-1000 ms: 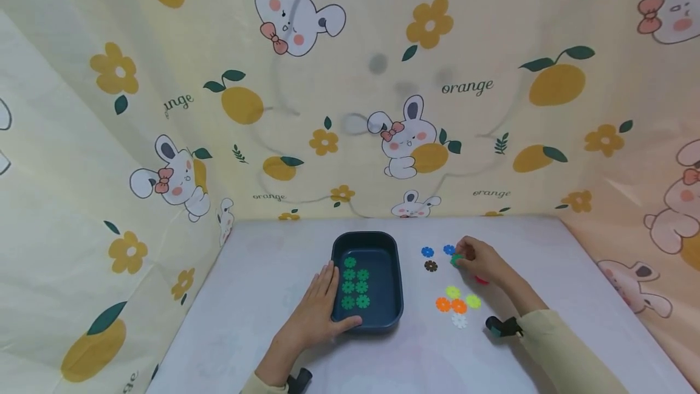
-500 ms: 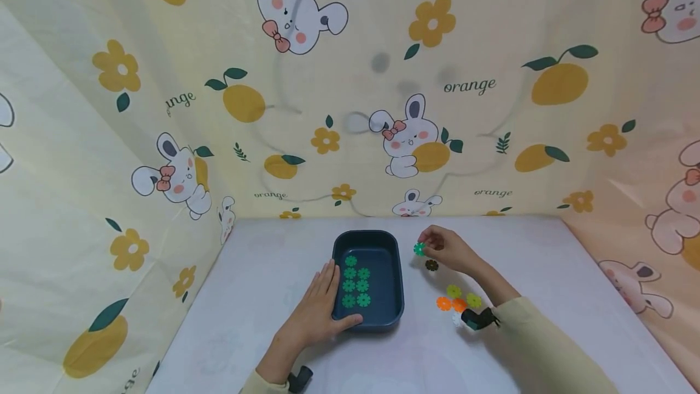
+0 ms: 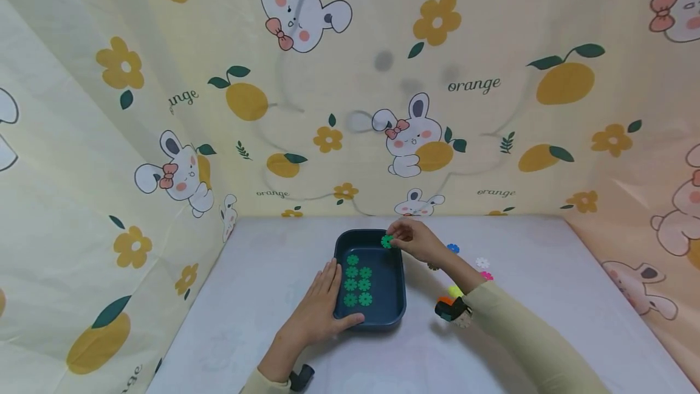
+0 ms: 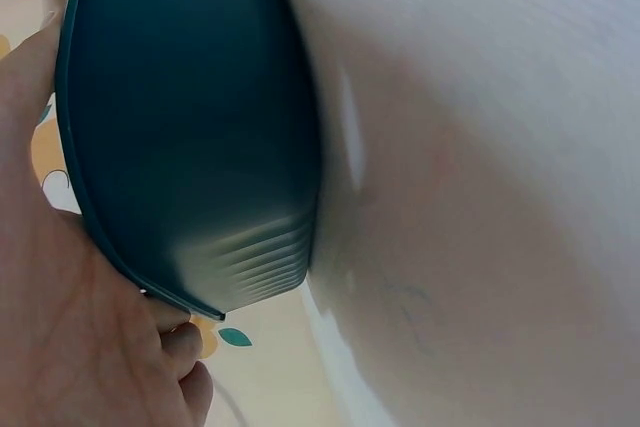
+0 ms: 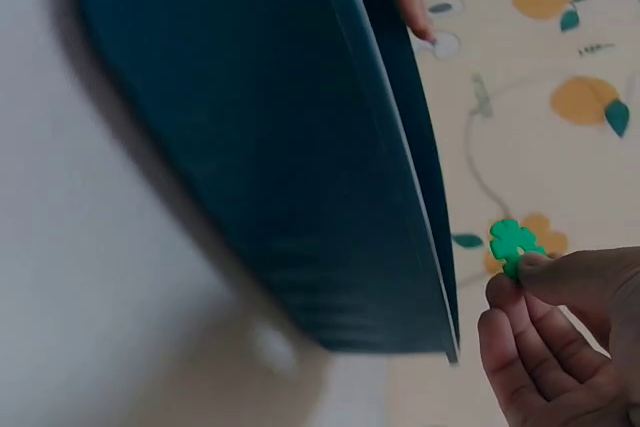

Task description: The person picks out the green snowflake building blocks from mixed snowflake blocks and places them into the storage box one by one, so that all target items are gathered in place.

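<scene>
A dark blue rectangular tray stands on the white table. On its floor, toward the left, lie several green flower-shaped plastic pieces. My left hand rests against the tray's left side, fingers straight along the rim and thumb over the front edge. Between thumb and index finger, my right hand pinches another green flower-shaped piece over the tray's far right corner. The right wrist view shows this green piece upright, above the level of the tray rim.
Right of the tray lie loose flower pieces: blue, white, pinkish red, yellow and orange. The right forearm and its wrist camera partly cover this group. A printed curtain hangs behind the table.
My right hand has carried the green flower piece leftward from the loose pieces to over the tray's far right corner. My left hand has stayed at the tray.
</scene>
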Tool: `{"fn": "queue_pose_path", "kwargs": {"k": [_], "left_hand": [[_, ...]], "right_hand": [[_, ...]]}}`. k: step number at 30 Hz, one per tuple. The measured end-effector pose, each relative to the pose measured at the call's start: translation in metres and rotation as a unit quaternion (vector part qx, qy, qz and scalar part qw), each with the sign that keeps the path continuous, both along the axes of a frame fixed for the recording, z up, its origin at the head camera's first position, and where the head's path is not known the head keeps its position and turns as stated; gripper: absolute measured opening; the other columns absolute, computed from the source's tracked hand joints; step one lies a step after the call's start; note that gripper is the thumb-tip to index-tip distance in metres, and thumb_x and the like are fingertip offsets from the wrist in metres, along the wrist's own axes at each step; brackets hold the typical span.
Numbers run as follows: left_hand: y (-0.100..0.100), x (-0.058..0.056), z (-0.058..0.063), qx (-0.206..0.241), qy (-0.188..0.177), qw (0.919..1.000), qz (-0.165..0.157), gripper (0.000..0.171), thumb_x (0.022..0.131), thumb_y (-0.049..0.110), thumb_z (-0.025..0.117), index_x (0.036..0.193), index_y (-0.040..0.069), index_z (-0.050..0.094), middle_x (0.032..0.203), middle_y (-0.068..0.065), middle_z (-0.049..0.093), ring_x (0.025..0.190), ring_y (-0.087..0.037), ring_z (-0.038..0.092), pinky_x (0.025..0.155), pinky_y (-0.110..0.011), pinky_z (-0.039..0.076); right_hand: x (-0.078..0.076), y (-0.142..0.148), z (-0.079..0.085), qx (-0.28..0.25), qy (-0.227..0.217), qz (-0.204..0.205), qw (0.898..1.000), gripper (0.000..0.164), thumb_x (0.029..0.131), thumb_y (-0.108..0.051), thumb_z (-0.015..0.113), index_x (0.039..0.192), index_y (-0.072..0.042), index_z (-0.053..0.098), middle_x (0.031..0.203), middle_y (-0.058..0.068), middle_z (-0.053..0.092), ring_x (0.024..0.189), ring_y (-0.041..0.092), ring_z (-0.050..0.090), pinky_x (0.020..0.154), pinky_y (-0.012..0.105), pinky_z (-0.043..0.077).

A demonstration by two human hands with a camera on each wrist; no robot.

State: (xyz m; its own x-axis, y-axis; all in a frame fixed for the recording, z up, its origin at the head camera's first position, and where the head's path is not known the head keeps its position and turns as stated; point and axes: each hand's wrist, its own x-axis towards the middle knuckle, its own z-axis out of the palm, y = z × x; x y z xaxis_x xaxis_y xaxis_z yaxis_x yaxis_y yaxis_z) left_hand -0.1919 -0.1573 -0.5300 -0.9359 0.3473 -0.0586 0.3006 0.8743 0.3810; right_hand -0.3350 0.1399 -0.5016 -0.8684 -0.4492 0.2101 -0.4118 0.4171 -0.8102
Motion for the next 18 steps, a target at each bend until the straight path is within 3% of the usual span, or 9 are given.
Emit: {"fn": "queue_pose_path", "kwargs": {"k": [12,18], "left_hand": [[0.000,-0.001,-0.001,-0.001,0.003,1.0000,-0.006,0.122,0.093,0.081,0.061,0.173,0.006,0.007,0.181,-0.008,-0.004,0.168,-0.025,-0.002,0.135,-0.049,0.010],[0.000,-0.001,-0.001,0.000,0.003,1.0000,-0.007,0.122,0.093,0.081,0.060,0.173,0.006,0.006,0.181,-0.009,-0.004,0.168,-0.026,-0.002,0.135,-0.050,0.010]], "right_hand": [[-0.014,-0.033,-0.003,0.043,0.004,0.076,0.996,0.018,0.101,0.003,0.071,0.117,-0.006,0.075,0.104,0.006,0.074,0.094,0.018,0.069,0.090,0.035,0.061],[-0.024,-0.044,-0.011,0.079,0.004,0.117,0.990,0.019,0.100,0.003,0.072,0.117,-0.005,0.075,0.107,0.006,0.075,0.097,0.015,0.069,0.092,0.033,0.062]]}}
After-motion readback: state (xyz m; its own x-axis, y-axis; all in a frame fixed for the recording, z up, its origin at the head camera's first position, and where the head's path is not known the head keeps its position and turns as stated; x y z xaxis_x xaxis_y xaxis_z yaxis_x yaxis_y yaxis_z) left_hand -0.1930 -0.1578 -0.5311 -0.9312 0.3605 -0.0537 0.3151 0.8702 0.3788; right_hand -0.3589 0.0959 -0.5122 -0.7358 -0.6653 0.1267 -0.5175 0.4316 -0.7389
